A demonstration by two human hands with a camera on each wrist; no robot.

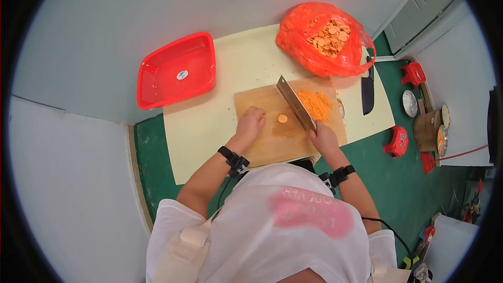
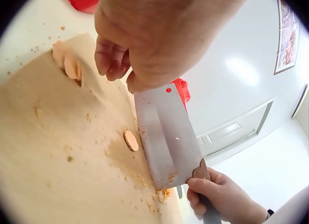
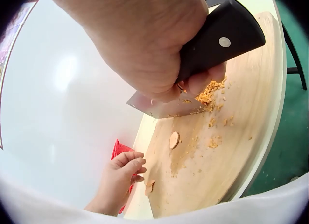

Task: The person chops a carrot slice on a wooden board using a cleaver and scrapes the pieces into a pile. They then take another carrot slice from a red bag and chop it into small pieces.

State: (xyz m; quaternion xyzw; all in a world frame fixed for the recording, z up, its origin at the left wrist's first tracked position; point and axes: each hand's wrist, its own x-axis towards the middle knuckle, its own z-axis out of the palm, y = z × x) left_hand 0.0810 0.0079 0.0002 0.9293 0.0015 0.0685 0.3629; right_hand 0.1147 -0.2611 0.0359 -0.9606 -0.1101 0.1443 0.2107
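My right hand point(image 1: 326, 139) grips the dark handle of a cleaver point(image 1: 294, 101), its broad blade upright on the wooden cutting board point(image 1: 277, 149). Finely chopped orange pieces point(image 1: 316, 105), like carrot or sweet potato, lie heaped right of the blade. A single round orange slice point(image 1: 282, 118) rests flat left of it. Over the board's left part hovers my left hand point(image 1: 251, 123), fingers loosely bent with nothing visible between them. Below these fingers, a few overlapping slices point(image 2: 66, 61) lie at the board's edge, hidden by the hand in the head view.
A red plastic basin point(image 1: 178, 73) stands at the table's back left. A red bag point(image 1: 298, 42) full of orange slices sits at the back right. Near the table's right edge lies a black-handled knife or sheath point(image 1: 368, 91). Red stools point(image 1: 396, 141) stand on the green floor.
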